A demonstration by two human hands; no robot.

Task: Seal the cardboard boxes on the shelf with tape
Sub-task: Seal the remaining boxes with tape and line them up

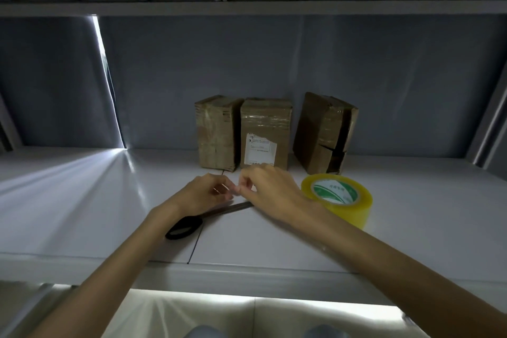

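Three cardboard boxes stand upright at the back of the grey shelf: a left box, a middle box with a white label, and a right box whose flaps gape at the side. A yellow tape roll lies flat in front of the right box. My left hand and my right hand meet just before the middle box, fingertips pinched together on a small glinting strip of clear tape. Black-handled scissors lie on the shelf under my left wrist.
The shelf's back wall is close behind the boxes, and another shelf hangs low overhead. A bright gap opens at the back left. The shelf's front edge runs below my forearms.
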